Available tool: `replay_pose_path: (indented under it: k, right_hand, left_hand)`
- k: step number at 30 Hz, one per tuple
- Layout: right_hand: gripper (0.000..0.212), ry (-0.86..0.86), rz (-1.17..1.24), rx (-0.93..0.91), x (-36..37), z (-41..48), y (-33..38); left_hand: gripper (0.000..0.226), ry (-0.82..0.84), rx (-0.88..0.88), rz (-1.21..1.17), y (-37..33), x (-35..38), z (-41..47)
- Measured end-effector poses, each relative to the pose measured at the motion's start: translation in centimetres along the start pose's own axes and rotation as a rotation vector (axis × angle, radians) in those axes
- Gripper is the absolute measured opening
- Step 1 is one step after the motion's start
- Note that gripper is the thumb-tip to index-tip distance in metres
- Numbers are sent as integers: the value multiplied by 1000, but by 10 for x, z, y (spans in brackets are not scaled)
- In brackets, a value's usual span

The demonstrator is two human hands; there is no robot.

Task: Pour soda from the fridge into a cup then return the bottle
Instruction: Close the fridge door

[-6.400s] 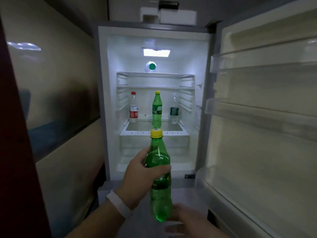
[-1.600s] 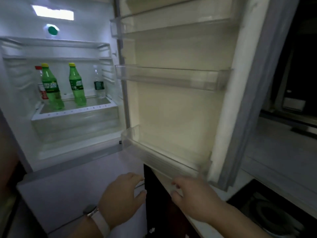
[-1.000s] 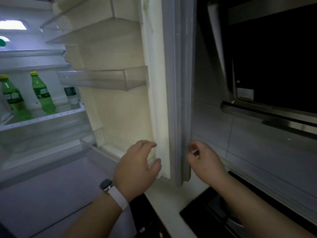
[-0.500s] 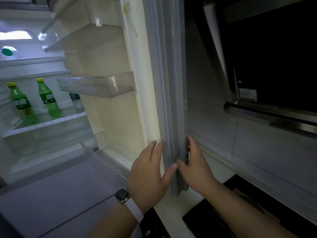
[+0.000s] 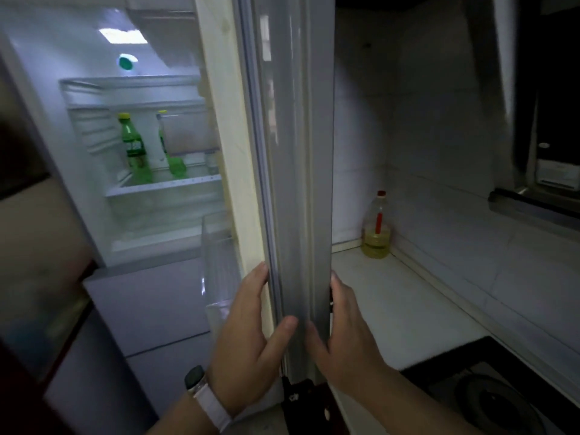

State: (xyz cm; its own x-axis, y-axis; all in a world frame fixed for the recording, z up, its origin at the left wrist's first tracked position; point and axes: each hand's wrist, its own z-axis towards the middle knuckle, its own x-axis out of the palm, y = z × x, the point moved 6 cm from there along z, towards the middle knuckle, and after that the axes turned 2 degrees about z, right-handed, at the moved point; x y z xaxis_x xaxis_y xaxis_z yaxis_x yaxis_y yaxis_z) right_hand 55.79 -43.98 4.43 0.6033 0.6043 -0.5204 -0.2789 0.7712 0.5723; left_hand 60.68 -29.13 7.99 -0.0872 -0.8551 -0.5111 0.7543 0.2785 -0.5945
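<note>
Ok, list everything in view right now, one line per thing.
fridge: one, white and lit inside, left, open
door: one, grey edge, centre, edge-on to the camera
green bottles: two, yellow caps, on the fridge shelf, the right one partly hidden by the door
door bin: one, clear, low on the door's inner side
oil bottle: one, clear with yellow liquid and red cap, counter corner, right of the door
counter: one, white, right
stove: one, black, bottom right
hood: one, dark, upper right
watch: one, white strap, left wrist
left hand: on the door's inner edge
right hand: on the door's outer edge
</note>
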Motion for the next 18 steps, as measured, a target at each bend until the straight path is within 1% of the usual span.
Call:
replay_pose_path:
  k: [2, 5, 8, 11, 16, 18]
  right_hand:
    - [79, -13, 3, -95, 20, 0, 14]
    - [76, -38, 36, -247, 47, 2, 35]
    - [76, -38, 53, -372, 76, 5, 58]
    - [72, -21, 65, -437, 108, 11, 82]
    - [71, 21, 68, -521, 160, 28, 119]
    - [73, 47, 65, -557, 182, 35, 130]
  left_hand:
    - [67, -45, -24, -22, 1, -21, -6]
    - [55, -92, -76, -47, 9, -50, -16]
    - [60, -152, -160, -54, 32, -79, -27]
    - [67, -214, -230, -102, 54, -107, -34]
    - [53, -318, -308, -276, 88, -150, -33]
    - [52, -362, -339, -311, 107, -168, -32]
